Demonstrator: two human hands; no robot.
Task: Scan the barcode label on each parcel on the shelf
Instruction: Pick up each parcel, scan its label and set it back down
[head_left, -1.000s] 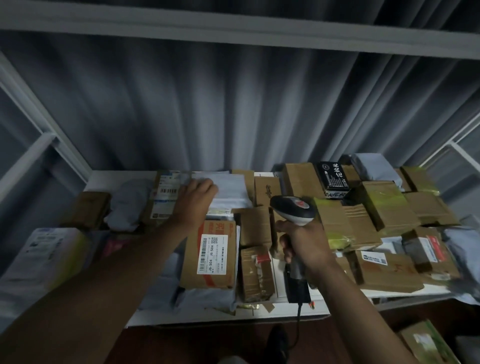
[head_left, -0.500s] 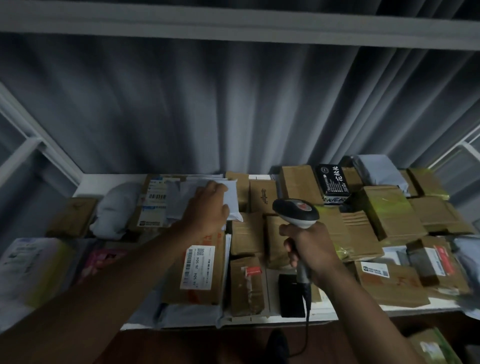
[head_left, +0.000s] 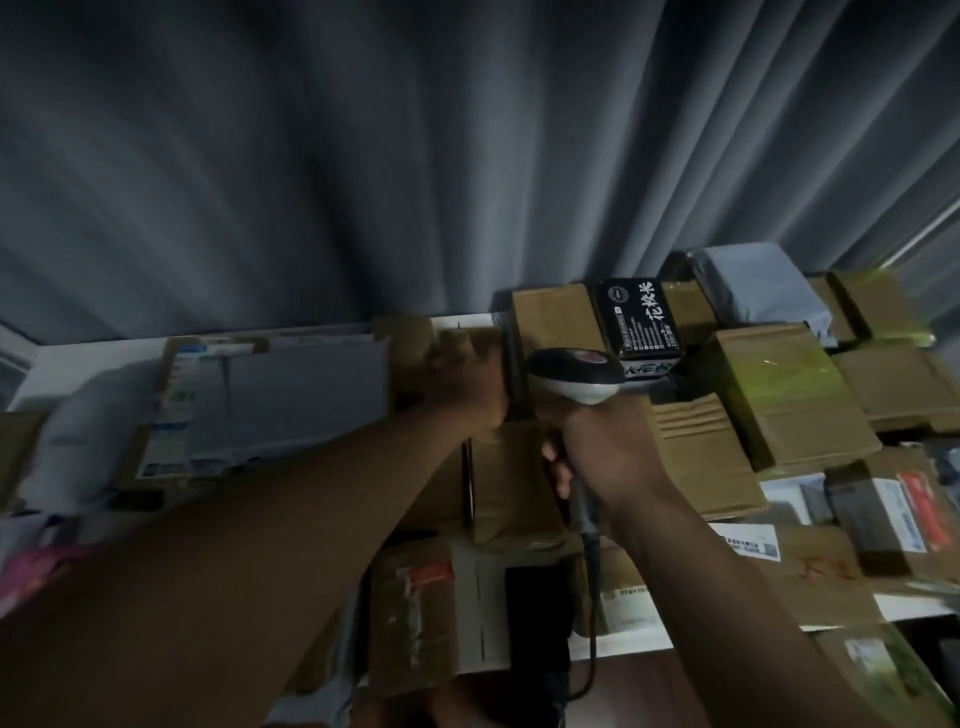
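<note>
Many parcels lie packed on a white shelf: brown cardboard boxes, grey mailer bags and a black box. My left hand reaches to the back middle, where its fingers curl over a small brown parcel; this part of the view is blurred. My right hand grips the handle of a grey and black barcode scanner. The scanner's head sits just right of my left hand and points toward the back row. Its cable hangs down past the shelf's front edge.
A white mailer lies on a labelled box to the left of my left hand. Taped brown boxes fill the right side. A dark curtain hangs close behind the shelf. A labelled parcel sits lower right.
My left hand has left the white mailer and moved right and back onto the small brown parcel. The view has shifted closer and lower. My right hand holds the scanner as before.
</note>
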